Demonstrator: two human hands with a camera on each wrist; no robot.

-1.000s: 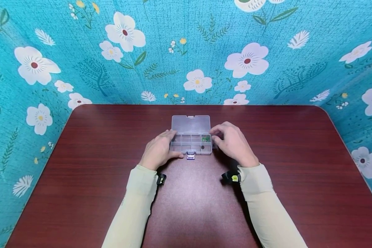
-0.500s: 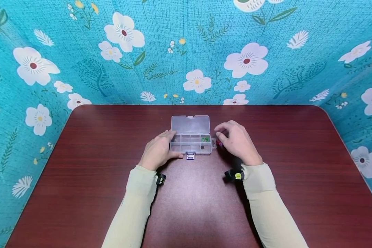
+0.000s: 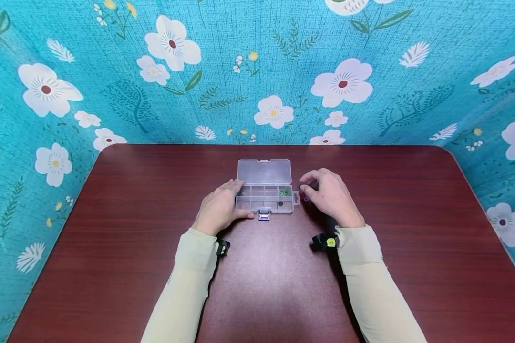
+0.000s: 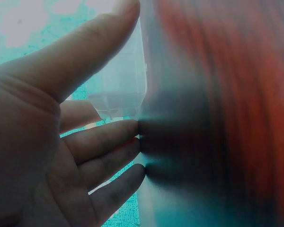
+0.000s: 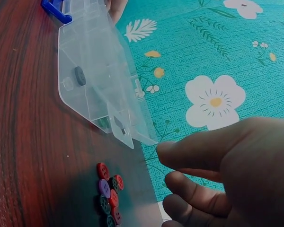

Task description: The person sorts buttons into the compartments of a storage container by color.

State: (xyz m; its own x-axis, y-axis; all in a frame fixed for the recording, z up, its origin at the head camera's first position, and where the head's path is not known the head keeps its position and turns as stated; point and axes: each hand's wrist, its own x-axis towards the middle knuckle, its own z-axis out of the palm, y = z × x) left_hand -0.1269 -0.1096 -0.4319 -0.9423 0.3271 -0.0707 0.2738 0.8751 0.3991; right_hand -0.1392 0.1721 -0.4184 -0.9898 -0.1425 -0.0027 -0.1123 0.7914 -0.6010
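Observation:
A clear plastic compartment box (image 3: 285,211) lies on the table with its lid (image 3: 264,172) folded back. My left hand (image 3: 219,207) holds its left end, thumb along the front and fingers at the side and back. In the left wrist view, the fingertips (image 4: 138,171) rest against the table. Green buttons (image 3: 284,192) sit in the back right compartment, and a dark button (image 5: 79,75) in the one before it. My right hand (image 3: 328,195) hovers over loose red, purple and dark green buttons (image 5: 105,187), fingers loosely bent, nothing visible between them.
A clear hanging tab (image 3: 296,198) sticks out from the box's right end, close to the loose buttons. The blue latch (image 3: 263,216) hangs at the front. Behind the dark red table (image 3: 266,286) stands a flowered turquoise backdrop (image 3: 223,71).
My right hand has moved from the box's right end a little to the right, uncovering the tab and some loose buttons. My left hand and the box stay put.

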